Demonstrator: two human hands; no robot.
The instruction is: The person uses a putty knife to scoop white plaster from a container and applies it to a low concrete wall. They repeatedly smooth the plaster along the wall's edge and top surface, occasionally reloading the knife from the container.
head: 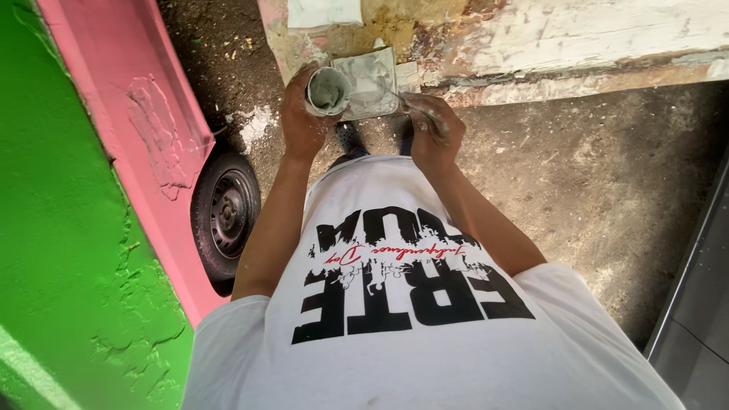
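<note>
The view looks straight down the front of a person in a white printed T-shirt [410, 319] standing on a dark, gritty ground [607, 175]. The left hand [304, 121] is wrapped around a small round can [328, 91], fingers closed about its side wall, the open mouth tipped toward the camera; the inside shows a pale grey-green paste. The can sits at chest distance in front of the body, just left of a flat square putty blade [372, 82] smeared with the same grey material. The right hand [434, 129] is closed on the handle end of that blade, the fingers coated in grey residue; the handle itself is hidden in the fist, so its shape cannot be told. Can and blade appear to touch or nearly touch at the can's right edge; which of the two cannot be settled. Beyond the hands lies a worn surface [577, 38] with flaking white coating and patches of yellow-brown filler, running across the top of the view. To the left stands a bodywork panel, bright green [68, 228] with a pink band [129, 99] beside it, both with rough, cracked filler patches. A small black wheel with a steel rim [225, 212] shows below the pink band. A dark grey metal edge [699, 288] occupies the lower right corner.
</note>
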